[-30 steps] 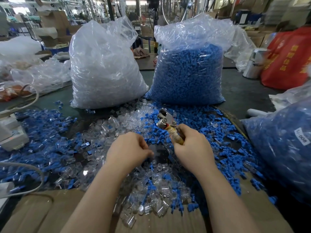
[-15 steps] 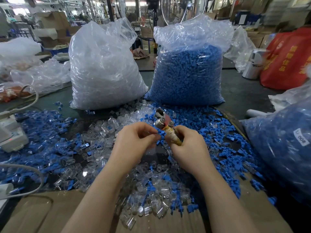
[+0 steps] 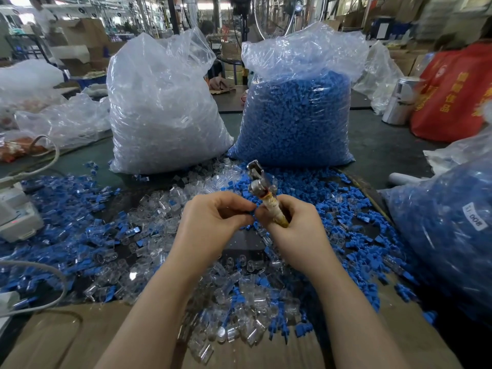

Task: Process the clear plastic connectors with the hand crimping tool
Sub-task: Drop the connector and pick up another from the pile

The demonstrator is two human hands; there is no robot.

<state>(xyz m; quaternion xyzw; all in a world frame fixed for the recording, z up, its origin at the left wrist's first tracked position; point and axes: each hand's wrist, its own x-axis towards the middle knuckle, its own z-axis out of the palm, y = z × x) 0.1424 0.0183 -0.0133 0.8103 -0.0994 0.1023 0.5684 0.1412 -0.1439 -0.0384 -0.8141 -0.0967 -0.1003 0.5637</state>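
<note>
- The right hand [image 3: 295, 230] gripped the crimping tool [image 3: 262, 193] at frame centre; its wrapped handle was mostly hidden inside the fist
- The left hand [image 3: 213, 230] had curled fingers meeting the right thumb; whether they pinched something small, I cannot tell
- Clear connectors [image 3: 234, 310] lay heaped in the lower centre, mixed with blue parts [image 3: 354, 251], blurred
- The blue bag [image 3: 447, 235] at right was cut off by the frame edge
</note>
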